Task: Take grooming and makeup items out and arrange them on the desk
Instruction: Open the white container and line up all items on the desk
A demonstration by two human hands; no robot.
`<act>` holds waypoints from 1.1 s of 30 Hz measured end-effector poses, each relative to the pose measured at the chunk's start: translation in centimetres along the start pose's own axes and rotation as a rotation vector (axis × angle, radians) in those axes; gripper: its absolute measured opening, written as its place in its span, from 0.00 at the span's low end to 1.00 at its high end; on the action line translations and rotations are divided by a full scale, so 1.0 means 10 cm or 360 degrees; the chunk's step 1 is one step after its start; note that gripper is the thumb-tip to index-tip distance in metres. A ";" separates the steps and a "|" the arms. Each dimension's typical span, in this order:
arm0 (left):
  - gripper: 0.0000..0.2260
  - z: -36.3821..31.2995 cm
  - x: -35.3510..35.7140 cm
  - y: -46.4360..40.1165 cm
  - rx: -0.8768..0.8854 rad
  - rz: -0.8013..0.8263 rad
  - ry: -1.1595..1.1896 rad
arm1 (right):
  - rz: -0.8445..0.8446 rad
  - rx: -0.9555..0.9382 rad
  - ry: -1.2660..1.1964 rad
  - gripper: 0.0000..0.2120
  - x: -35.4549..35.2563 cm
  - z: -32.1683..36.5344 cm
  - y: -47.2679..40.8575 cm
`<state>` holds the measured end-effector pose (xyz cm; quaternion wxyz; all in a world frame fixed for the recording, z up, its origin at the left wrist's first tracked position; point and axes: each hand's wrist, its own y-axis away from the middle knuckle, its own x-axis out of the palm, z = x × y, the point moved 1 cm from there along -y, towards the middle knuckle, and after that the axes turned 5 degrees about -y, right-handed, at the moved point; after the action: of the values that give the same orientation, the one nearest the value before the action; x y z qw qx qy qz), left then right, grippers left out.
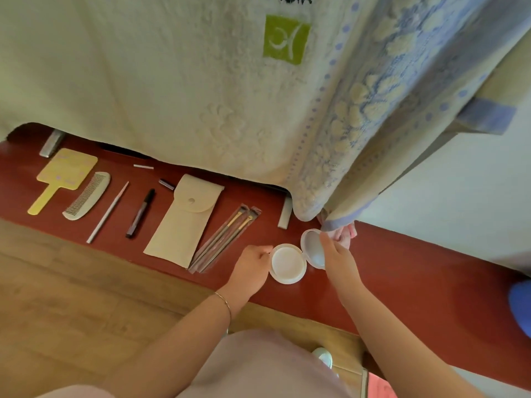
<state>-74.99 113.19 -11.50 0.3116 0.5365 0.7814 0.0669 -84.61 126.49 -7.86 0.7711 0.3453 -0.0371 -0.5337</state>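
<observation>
Head view: open white compact (288, 263) flat on red desk (402, 268), at right end of item row, just right of brushes (227, 237); left hand (253, 268) pinching base rim, right hand (336, 251) gripping raised lid; hinge axis betw. both hands; lid partly hidden by fingers, contents unclear

There's a big cream towel (172, 81) hanging over the back of the counter, with a green square logo patch (286, 40) near the top. Right beside it hangs a second towel (382, 104), blue and cream with a fluffy floral pattern and a dotted border. Two grey metal brackets (52, 143) poke out from under the cloth. Below the counter is a wood-look floor (71, 297), and a pale wall (459, 196) sits off to the right.
</observation>
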 end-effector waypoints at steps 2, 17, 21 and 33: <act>0.11 0.05 0.01 -0.02 -0.0008 0.0000 -0.0067 | -0.0030 0.0099 -0.0008 0.20 0.02 0.04 0.00; 0.17 0.32 -0.92 0.03 0.0590 -0.0203 -0.0945 | -0.0286 -0.1193 0.0856 0.13 0.83 0.09 0.49; 0.19 0.48 -0.93 -0.03 0.0695 -0.0060 -0.1080 | 0.0162 -0.0962 0.1214 0.22 1.37 0.05 0.44; 0.18 0.57 -0.88 -0.14 0.0666 -0.0026 -0.1178 | 0.0316 -0.0955 0.1667 0.25 1.51 -0.07 0.33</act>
<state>-70.85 103.53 -13.01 0.4561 0.5698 0.6178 -0.2926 -75.19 114.67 -11.19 0.7964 0.3246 0.4669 -0.2057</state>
